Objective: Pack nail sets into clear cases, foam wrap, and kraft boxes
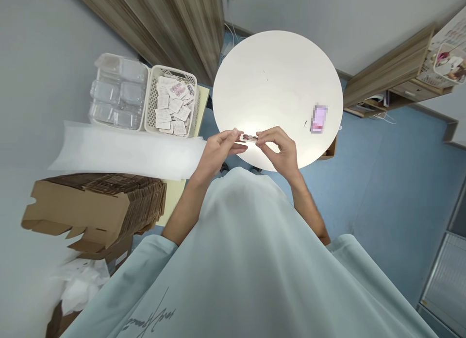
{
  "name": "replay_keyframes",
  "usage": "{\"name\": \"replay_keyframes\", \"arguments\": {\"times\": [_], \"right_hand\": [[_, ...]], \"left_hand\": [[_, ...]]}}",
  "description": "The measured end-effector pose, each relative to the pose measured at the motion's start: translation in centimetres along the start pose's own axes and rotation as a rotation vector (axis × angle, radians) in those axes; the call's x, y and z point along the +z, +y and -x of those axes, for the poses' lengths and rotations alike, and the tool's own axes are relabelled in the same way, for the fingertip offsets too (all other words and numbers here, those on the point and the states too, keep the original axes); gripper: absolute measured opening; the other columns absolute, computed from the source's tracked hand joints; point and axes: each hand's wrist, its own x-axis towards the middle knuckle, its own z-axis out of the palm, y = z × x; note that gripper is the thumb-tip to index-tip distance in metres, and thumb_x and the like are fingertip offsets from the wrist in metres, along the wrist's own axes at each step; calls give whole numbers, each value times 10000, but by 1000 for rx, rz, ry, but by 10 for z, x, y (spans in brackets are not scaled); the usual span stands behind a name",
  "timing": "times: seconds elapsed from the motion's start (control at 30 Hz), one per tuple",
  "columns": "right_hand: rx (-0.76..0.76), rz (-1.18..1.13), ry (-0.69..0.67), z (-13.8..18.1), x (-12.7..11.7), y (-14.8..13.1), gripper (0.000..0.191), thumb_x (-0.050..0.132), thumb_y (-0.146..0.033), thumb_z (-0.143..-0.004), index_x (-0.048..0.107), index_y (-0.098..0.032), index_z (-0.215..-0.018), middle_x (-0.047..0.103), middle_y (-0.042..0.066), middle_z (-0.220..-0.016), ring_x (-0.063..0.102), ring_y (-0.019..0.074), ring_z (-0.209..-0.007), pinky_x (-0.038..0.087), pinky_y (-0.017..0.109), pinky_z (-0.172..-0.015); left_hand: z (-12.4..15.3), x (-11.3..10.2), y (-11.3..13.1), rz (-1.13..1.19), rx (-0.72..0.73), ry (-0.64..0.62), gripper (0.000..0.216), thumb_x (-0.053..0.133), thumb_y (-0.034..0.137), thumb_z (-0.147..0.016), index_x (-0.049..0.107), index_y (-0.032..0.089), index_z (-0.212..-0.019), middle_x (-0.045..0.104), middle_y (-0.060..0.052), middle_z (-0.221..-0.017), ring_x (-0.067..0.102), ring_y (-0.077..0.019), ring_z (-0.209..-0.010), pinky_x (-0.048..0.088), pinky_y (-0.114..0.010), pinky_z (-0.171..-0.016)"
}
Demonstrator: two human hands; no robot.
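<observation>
Above the near edge of the round white table (276,66), a small whitish card (249,138) with a row of dark reddish spots is held level between both hands. My left hand (219,151) pinches its left end with the thumb on top, while the lower fingers stretch out below. At the right end, my right hand (282,149) grips the card between thumb and fingertips. What the dark spots are is too small to tell.
A blurred purple-pink item (319,118) lies on the table's right side. To the left are a white basket of small cards (172,107), a basket of clear plastic boxes (118,92), white sheeting (127,151) and stacked flat cardboard boxes (94,209). A wooden shelf unit (393,68) stands right.
</observation>
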Motion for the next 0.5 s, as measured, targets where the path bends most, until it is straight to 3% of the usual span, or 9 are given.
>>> {"name": "replay_keyframes", "arguments": {"times": [0.1,0.27,0.4,0.5], "right_hand": [[-71,63,-16,3,-2,7,218,765,-505,-1121,821,-328,-1009,793,45,-1140,786,292,-1305,647,612,-1212],[-67,126,-42,10,-10,13,221,795,-539,-1096,820,-329,-1030,802,58,-1227,745,322,-1412,615,632,-1255],[45,116,35,16,-22,16,347,837,-651,-1034,818,-335,-1176,771,88,-1400,695,342,-1482,615,606,-1263],[215,-7,107,21,-27,27,527,851,-727,-988,779,-323,-1319,794,91,-1316,776,294,-1306,695,495,-1133]], "left_hand": [[-4,2,-1,9,5,-10,630,920,702,-910,806,198,-1270,857,-113,-1133,856,-319,-1153,723,-522,-1075],[-12,6,-7,-50,66,3,637,959,588,-877,787,215,-1364,858,-82,-1079,852,-286,-1109,731,-465,-1008],[-16,14,-11,-100,124,29,667,962,622,-866,776,217,-1362,856,-83,-1077,851,-272,-1064,732,-422,-950],[-17,23,-13,-116,158,32,658,962,634,-864,776,211,-1332,854,-80,-1060,852,-266,-1036,733,-406,-923]]}}
